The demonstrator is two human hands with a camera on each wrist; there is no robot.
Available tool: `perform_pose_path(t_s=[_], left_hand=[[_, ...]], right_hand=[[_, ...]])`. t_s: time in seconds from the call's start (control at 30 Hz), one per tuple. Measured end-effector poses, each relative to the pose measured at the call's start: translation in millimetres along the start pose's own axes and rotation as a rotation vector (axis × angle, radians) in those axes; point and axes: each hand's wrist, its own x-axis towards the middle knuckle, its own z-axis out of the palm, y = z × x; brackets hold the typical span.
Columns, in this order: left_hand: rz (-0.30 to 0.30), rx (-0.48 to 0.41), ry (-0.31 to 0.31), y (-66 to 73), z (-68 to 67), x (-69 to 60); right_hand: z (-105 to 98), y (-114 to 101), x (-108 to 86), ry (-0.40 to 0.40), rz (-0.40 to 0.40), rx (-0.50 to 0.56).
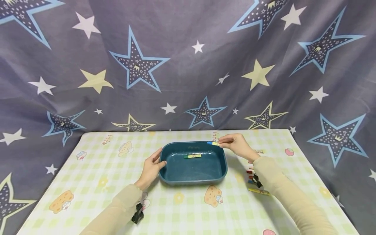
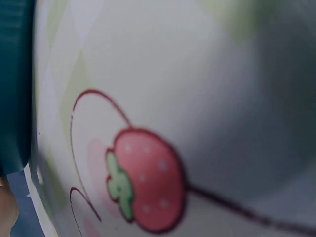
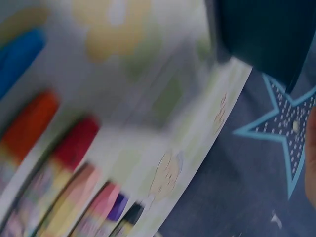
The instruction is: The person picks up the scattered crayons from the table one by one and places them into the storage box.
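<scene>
My left hand point(image 1: 150, 170) grips a rectangular, teal, plastic-looking tray point(image 1: 192, 171), apparently steadying it; my right hand point(image 1: 237, 145) pinches a blue paper-wrapped crayon point(image 1: 213, 143) at its far-right corner.

One tray point(image 1: 192, 181), two hands point(image 1: 150, 171) point(image 1: 238, 146), two sleeves point(image 1: 116, 204) point(image 1: 293, 195), one tablecloth point(image 1: 97, 182), at least ten crayons point(image 1: 192, 156)

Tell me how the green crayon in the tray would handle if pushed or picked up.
The green crayon could well roll if nudged, since its slim body looks roughly cylindrical. It may also slide, as the tray looks smooth inside. Its thin stick shape suggests it is light.
</scene>
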Motion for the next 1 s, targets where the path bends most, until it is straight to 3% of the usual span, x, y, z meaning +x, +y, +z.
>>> perform_pose_path(t_s=[0.2, 0.4, 1.0], left_hand=[[-0.003, 0.000, 0.010, -0.9, -0.6, 0.4], [0.008, 0.003, 0.008, -0.6, 0.1, 1.2], [-0.002, 0.006, 0.004, -2.0, 0.9, 0.8]], right_hand=[[27.9, 14.8, 17.3, -0.018, -0.024, 0.032], [52.4, 13.6, 25.3, -0.041, -0.027, 0.031], [96.3, 22.3, 38.7, -0.098, 0.090, 0.019]])
